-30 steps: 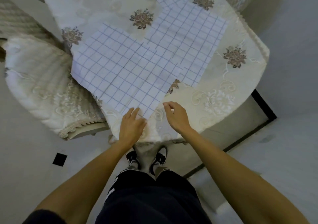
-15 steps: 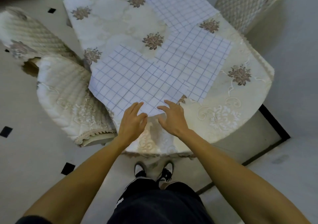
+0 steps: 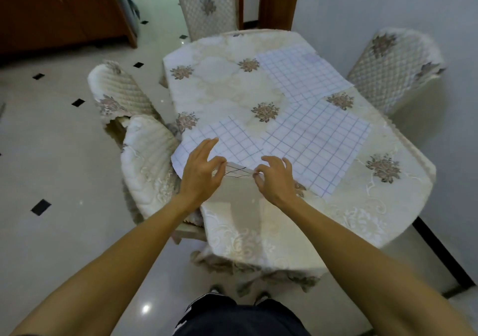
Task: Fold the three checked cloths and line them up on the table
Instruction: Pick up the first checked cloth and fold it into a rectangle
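left hand [image 3: 199, 173], right hand [image 3: 275, 179]: pinch on nearest cloth [image 3: 232, 140] edge

- The left hand [image 3: 200, 173] covers the 9 o'clock end of the near cloth's [image 3: 232, 142] lifted edge, so that corner cannot be seen.
- The right hand [image 3: 275, 178] covers the 6 o'clock corner of the middle cloth [image 3: 318, 139].
- The underside of the lifted edge is dark and blurry.
- Both arms [image 3: 124, 266] are cut off by the bottom of the picture.
- The shoes [image 3: 216, 289] at 6 o'clock are mostly hidden behind the dark shorts [image 3: 240, 317].
- The chair [image 3: 207, 7] at 12 o'clock is cut off at the top, and the counter [image 3: 219, 82] hides its seat.
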